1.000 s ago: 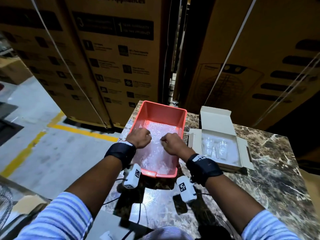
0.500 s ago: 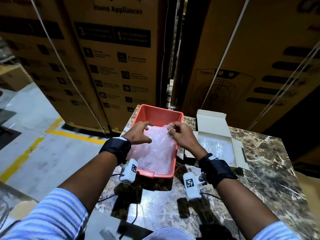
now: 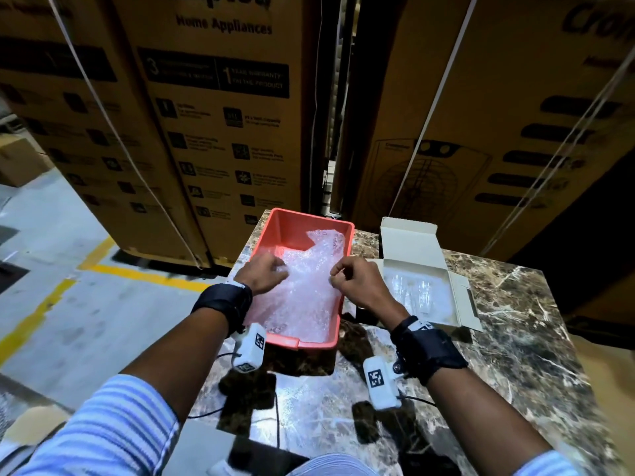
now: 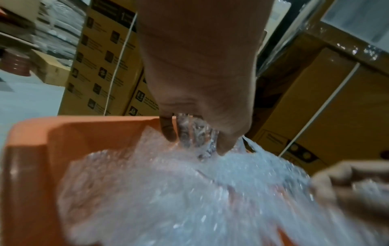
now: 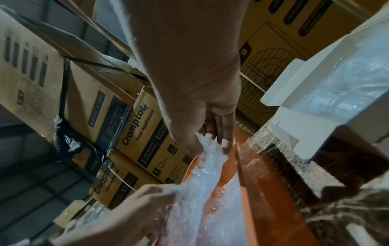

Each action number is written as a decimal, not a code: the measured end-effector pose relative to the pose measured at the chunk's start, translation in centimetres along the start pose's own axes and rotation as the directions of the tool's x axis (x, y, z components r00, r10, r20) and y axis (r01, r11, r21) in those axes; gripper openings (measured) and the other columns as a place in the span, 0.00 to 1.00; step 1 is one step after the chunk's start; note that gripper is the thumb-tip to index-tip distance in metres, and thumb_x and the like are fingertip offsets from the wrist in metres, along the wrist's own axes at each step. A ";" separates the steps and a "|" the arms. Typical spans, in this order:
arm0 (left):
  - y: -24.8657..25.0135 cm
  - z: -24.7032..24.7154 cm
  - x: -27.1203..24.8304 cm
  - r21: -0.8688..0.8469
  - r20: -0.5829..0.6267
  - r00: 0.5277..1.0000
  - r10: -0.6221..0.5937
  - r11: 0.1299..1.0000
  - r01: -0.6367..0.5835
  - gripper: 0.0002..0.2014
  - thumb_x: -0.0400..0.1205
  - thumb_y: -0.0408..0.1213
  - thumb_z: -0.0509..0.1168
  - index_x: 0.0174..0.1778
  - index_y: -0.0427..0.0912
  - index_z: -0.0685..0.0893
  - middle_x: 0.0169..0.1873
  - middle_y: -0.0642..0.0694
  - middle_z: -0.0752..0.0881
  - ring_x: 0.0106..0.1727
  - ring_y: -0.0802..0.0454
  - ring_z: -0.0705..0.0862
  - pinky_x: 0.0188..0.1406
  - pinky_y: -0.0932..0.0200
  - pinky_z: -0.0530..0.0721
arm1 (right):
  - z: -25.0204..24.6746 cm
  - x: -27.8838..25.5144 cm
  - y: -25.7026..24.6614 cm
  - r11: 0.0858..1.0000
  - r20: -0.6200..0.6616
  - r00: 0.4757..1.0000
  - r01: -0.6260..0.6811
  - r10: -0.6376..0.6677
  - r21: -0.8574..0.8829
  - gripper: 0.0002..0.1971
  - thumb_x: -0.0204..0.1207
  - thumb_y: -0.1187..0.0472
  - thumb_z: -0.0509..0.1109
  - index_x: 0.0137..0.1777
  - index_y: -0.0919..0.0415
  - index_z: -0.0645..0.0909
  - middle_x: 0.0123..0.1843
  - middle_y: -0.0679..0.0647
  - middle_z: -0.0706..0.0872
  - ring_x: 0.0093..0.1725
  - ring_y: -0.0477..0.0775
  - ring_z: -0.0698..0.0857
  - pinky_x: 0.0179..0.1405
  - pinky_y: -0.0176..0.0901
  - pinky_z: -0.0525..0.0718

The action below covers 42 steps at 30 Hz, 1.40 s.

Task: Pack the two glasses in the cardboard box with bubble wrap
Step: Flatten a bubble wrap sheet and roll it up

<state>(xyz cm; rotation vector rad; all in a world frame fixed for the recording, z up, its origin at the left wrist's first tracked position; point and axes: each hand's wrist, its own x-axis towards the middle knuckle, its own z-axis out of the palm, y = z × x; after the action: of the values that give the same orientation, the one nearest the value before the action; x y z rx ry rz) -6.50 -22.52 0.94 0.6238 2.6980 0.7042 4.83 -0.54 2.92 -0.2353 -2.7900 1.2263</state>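
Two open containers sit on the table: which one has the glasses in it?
The white cardboard box, at the right with its lid flapped up, holds the glasses. The red tub beside it holds only the bubble wrap both hands pinch.

Head view looks down from above; both wrist views sit close, sharing the bubble wrap point(image 3: 305, 286) and tray point(image 3: 292, 225).

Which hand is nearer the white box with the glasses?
Right. The right hand pinches the bubble wrap at the red tray's box-side edge, just beside the white box. The left hand grips the wrap on the tray's far side.
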 end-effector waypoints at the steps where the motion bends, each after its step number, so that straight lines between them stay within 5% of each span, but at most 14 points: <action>1: 0.0 -0.4 0.1 -0.062 -0.003 1.000 0.006 0.998 -0.006 0.14 0.86 0.40 0.68 0.42 0.33 0.90 0.42 0.37 0.89 0.48 0.35 0.87 0.45 0.45 0.81 | -0.1 -0.1 0.3 0.999 -0.008 1.000 -0.017 0.016 -0.037 0.04 0.74 0.65 0.78 0.47 0.59 0.88 0.39 0.53 0.89 0.35 0.50 0.86 0.31 0.38 0.82; 4: -0.2 -1.6 0.2 -0.225 -0.066 0.998 -0.009 0.974 -0.006 0.15 0.85 0.48 0.66 0.39 0.44 0.90 0.40 0.46 0.92 0.45 0.46 0.89 0.45 0.53 0.81 | -0.3 -0.4 1.6 0.994 -0.052 0.993 -0.103 0.102 -0.032 0.10 0.70 0.71 0.77 0.48 0.57 0.85 0.35 0.50 0.85 0.28 0.46 0.80 0.22 0.31 0.74; 7: 0.2 -2.2 0.2 -0.399 -0.165 0.984 -0.063 0.917 -0.008 0.18 0.86 0.48 0.64 0.41 0.38 0.90 0.38 0.48 0.90 0.38 0.53 0.84 0.41 0.56 0.78 | -1.2 -0.8 2.5 0.990 -0.076 0.988 -0.136 0.133 -0.031 0.19 0.69 0.72 0.76 0.55 0.54 0.79 0.44 0.54 0.82 0.35 0.50 0.78 0.23 0.33 0.70; 10: 0.6 -2.6 0.3 -0.497 -0.232 0.968 -0.099 0.867 -0.031 0.18 0.89 0.42 0.61 0.39 0.37 0.87 0.36 0.44 0.89 0.36 0.51 0.83 0.41 0.54 0.79 | -2.0 -1.5 2.8 0.979 -0.041 0.979 -0.200 0.198 -0.045 0.31 0.71 0.76 0.73 0.70 0.52 0.73 0.58 0.56 0.72 0.48 0.53 0.79 0.26 0.29 0.72; 14: 1.8 -2.8 0.4 -0.644 -0.212 0.974 -0.077 0.761 -0.080 0.12 0.91 0.36 0.61 0.46 0.32 0.83 0.40 0.37 0.87 0.35 0.45 0.91 0.39 0.44 0.88 | -2.8 -2.4 3.5 0.958 -0.103 0.952 -0.287 0.288 0.022 0.39 0.74 0.74 0.71 0.81 0.49 0.60 0.61 0.57 0.69 0.46 0.54 0.79 0.36 0.39 0.78; 17: 3.3 -2.7 0.2 -0.633 -0.189 0.981 -0.032 0.768 -0.097 0.12 0.92 0.32 0.59 0.53 0.26 0.81 0.41 0.38 0.83 0.30 0.53 0.88 0.29 0.56 0.89 | -3.7 -2.8 5.2 0.916 -0.126 0.907 -0.396 0.401 0.066 0.28 0.76 0.71 0.69 0.71 0.48 0.66 0.51 0.57 0.82 0.43 0.56 0.84 0.34 0.43 0.78; 21: 4.7 -1.8 0.5 -0.657 -0.156 0.988 0.011 0.746 -0.112 0.10 0.92 0.35 0.61 0.57 0.30 0.83 0.44 0.39 0.85 0.38 0.41 0.88 0.26 0.58 0.85 | -5.0 -4.1 7.2 0.874 -0.156 0.864 -0.451 0.479 0.182 0.14 0.76 0.72 0.64 0.56 0.60 0.86 0.42 0.57 0.92 0.42 0.58 0.92 0.48 0.53 0.91; 27: 7.9 0.1 1.4 -0.632 -0.129 0.990 -0.057 0.774 -0.038 0.12 0.87 0.39 0.70 0.38 0.41 0.85 0.33 0.46 0.85 0.21 0.56 0.81 0.16 0.63 0.76 | -6.7 -8.2 9.4 0.850 -0.257 0.821 -0.434 0.510 0.300 0.13 0.80 0.72 0.59 0.40 0.64 0.83 0.35 0.54 0.85 0.35 0.58 0.81 0.37 0.48 0.79; 30: 9.9 1.4 1.8 -0.583 -0.100 0.994 -0.048 0.812 -0.019 0.12 0.86 0.39 0.72 0.39 0.37 0.88 0.27 0.46 0.84 0.17 0.58 0.76 0.14 0.65 0.69 | -6.9 -10.0 10.8 0.835 -0.307 0.790 -0.424 0.530 0.351 0.16 0.83 0.66 0.58 0.33 0.62 0.76 0.31 0.54 0.78 0.33 0.54 0.74 0.35 0.47 0.67; 33: 12.0 3.4 2.0 -0.593 -0.031 0.999 0.035 0.804 -0.046 0.12 0.86 0.39 0.72 0.40 0.35 0.89 0.26 0.46 0.82 0.17 0.57 0.74 0.14 0.66 0.67 | -7.4 -12.4 11.8 0.816 -0.320 0.783 -0.378 0.534 0.438 0.18 0.87 0.56 0.59 0.33 0.52 0.70 0.29 0.50 0.70 0.30 0.50 0.67 0.32 0.47 0.64; 36: 14.4 5.3 1.9 -0.635 0.011 0.990 0.143 0.765 -0.104 0.13 0.86 0.38 0.72 0.36 0.39 0.85 0.24 0.49 0.79 0.20 0.57 0.73 0.17 0.66 0.67 | -8.3 -15.3 13.6 0.790 -0.310 0.785 -0.338 0.536 0.512 0.15 0.87 0.53 0.68 0.39 0.59 0.78 0.29 0.49 0.73 0.27 0.49 0.70 0.24 0.40 0.68; 39: 16.4 7.3 1.7 -0.680 0.048 0.986 0.162 0.728 -0.087 0.06 0.85 0.38 0.74 0.52 0.40 0.85 0.34 0.43 0.86 0.27 0.50 0.82 0.20 0.63 0.76 | -8.7 -17.5 16.0 0.773 -0.318 0.745 -0.400 0.587 0.492 0.19 0.87 0.51 0.68 0.66 0.68 0.82 0.49 0.55 0.86 0.47 0.55 0.85 0.49 0.51 0.86; 40: 17.0 8.1 1.7 -0.675 0.074 0.985 0.155 0.735 -0.065 0.12 0.85 0.38 0.74 0.61 0.41 0.83 0.38 0.41 0.87 0.28 0.48 0.84 0.20 0.63 0.77 | -8.8 -18.2 16.9 0.758 -0.332 0.710 -0.437 0.621 0.484 0.20 0.88 0.53 0.68 0.71 0.67 0.80 0.56 0.57 0.86 0.55 0.59 0.85 0.59 0.57 0.85; 42: 18.2 9.5 1.3 -0.651 0.100 0.983 0.157 0.757 -0.055 0.23 0.84 0.35 0.74 0.73 0.43 0.76 0.42 0.42 0.85 0.30 0.48 0.86 0.19 0.62 0.79 | -9.1 -19.5 18.4 0.714 -0.344 0.644 -0.494 0.684 0.496 0.16 0.89 0.57 0.66 0.71 0.65 0.80 0.56 0.63 0.86 0.56 0.62 0.85 0.60 0.59 0.84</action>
<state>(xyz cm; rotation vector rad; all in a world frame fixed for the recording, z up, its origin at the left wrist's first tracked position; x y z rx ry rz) 2.01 -3.81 2.14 0.6070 2.0746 1.4640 27.25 14.87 -4.81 -1.3383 -2.0045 1.4755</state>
